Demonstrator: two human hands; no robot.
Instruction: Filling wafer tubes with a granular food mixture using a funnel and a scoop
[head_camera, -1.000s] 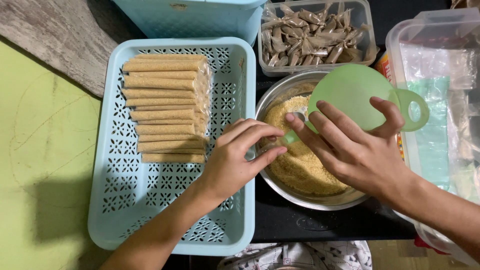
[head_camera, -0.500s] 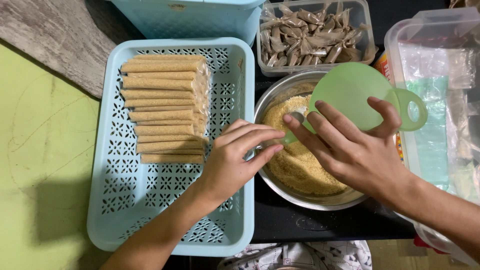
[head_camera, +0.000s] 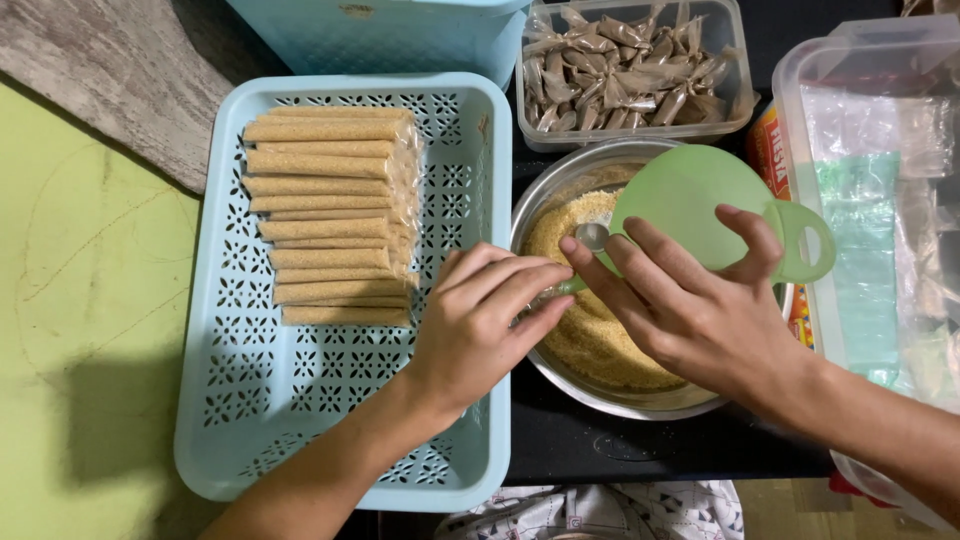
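Barely shifted since before: left hand and right hand pinching something unclear under the green funnel, above the crumb-filled steel bowl.

A light blue perforated basket holds a stack of tan wrapped sticks. A clear rectangular container of brown wrapped pieces stands behind. A clear lidded bin occupies the right edge.
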